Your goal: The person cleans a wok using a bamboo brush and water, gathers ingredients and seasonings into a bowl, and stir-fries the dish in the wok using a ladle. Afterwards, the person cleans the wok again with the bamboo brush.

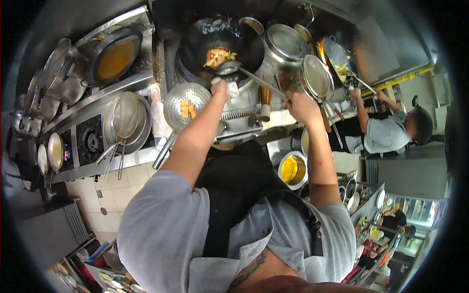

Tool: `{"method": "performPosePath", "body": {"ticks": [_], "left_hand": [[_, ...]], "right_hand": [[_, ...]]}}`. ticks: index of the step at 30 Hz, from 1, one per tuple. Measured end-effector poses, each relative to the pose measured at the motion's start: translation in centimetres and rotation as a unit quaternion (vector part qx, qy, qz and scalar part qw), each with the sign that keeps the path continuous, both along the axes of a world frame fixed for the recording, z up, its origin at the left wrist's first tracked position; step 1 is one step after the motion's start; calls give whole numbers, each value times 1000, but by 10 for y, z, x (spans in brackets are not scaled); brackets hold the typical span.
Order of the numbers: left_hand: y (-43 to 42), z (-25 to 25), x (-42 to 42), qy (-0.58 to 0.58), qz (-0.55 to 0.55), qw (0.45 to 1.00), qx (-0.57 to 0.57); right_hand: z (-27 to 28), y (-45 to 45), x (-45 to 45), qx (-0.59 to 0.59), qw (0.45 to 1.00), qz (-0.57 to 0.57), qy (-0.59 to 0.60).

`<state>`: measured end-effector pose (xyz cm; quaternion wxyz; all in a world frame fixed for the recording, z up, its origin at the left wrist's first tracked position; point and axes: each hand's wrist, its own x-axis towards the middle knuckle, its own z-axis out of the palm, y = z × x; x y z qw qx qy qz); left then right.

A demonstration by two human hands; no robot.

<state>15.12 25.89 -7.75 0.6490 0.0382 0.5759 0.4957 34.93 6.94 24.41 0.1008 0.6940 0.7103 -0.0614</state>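
Note:
A large black wok [193,46] holds a small heap of food pieces [217,57] with a bit of green. My right hand [304,108] is closed around the long handle of a ladle [228,67], whose bowl rests in the wok beside the food. At the wok's near edge, my left hand [220,89] grips a folded white cloth [232,89]; whether it holds the rim through the cloth is hidden. Left of that hand sits a perforated strainer [177,95] with several golden cubes [187,108] in it.
Lidded pots [287,41] and a sieve [316,75] stand right of the wok. A pan of brown liquid [117,58] is at far left. Stacked sieves [128,117] rest beside a burner [92,140]. A co-worker [386,132] cooks at a flaming wok [337,53] on the right.

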Motion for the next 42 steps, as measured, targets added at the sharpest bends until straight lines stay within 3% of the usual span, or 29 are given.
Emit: {"method": "performPosePath", "body": {"ticks": [1, 2, 4, 7, 9, 11, 12, 14, 16, 17, 18, 19, 20, 21, 23, 26, 27, 30, 31, 32, 33, 35, 36, 39, 41, 42], "left_hand": [[-17, 35, -3, 43, -20, 998, -28], [-22, 11, 2, 5, -12, 1000, 15], [-72, 90, 1, -76, 36, 993, 78], [-68, 93, -3, -81, 17, 995, 57], [-63, 69, -7, -69, 68, 993, 72], [-82, 57, -17, 28, -49, 994, 90], [-107, 55, -14, 23, -31, 995, 97], [-145, 53, -13, 89, -23, 988, 121], [-142, 74, -15, 67, -23, 989, 128], [-132, 91, -18, 16, -48, 995, 87], [-103, 76, -17, -67, -20, 994, 85], [-84, 71, -23, -31, -76, 993, 85], [-65, 70, -18, -74, -35, 994, 71], [-73, 99, -14, -103, 7, 993, 52], [-92, 151, -16, -87, -25, 995, 52], [-56, 79, -16, -101, -7, 994, 43], [-56, 68, -16, -47, -15, 997, 65], [-112, 57, -19, -49, -12, 996, 67], [-137, 56, -21, 24, -47, 998, 43], [-160, 78, -24, 15, -63, 997, 45], [-162, 61, -21, 9, -42, 994, 97], [-142, 97, -19, 9, -51, 998, 36], [-121, 116, -17, -77, -26, 997, 13], [-76, 107, -23, -79, -83, 989, 92], [-86, 121, -19, -82, -109, 986, 99], [-90, 124, -16, -138, -70, 985, 71]], "right_hand": [[11, -1, -4, -10, 1000, 9, 0], [22, -4, -9, -12, 1000, 0, -1], [30, 2, -9, -27, 999, -18, 21], [-25, 21, -1, -5, 998, -19, 61], [-53, 23, -22, 18, 995, -41, 88], [-83, 24, -32, 69, 990, -100, 70], [-85, 19, -34, 89, 986, -107, 89], [-82, 0, -34, 110, 981, -112, 117], [-77, -6, -20, 131, 979, -97, 122], [-75, -20, -14, 141, 979, -82, 123], [-63, -26, -11, 102, 987, -80, 97], [-44, -28, -9, 67, 992, -76, 71], [-28, -38, -10, 53, 994, -66, 74], [-11, -39, -9, 48, 995, -52, 74], [0, -34, -7, 8, 994, -63, 93], [-34, 4, -12, 2, 993, -60, 101], [-59, 11, -14, 19, 993, -68, 94], [-86, 10, -30, 78, 986, -100, 105], [-88, 1, -29, 77, 986, -103, 106], [-86, -6, -28, 87, 980, -118, 134], [-85, -13, -25, 96, 973, -133, 160], [-57, -28, -22, 71, 973, -153, 154], [-47, -34, -18, 69, 977, -137, 146], [-13, -38, -9, 40, 982, -111, 145], [8, -34, -8, -17, 988, -110, 104], [7, -32, -4, -14, 990, -98, 103]]}}
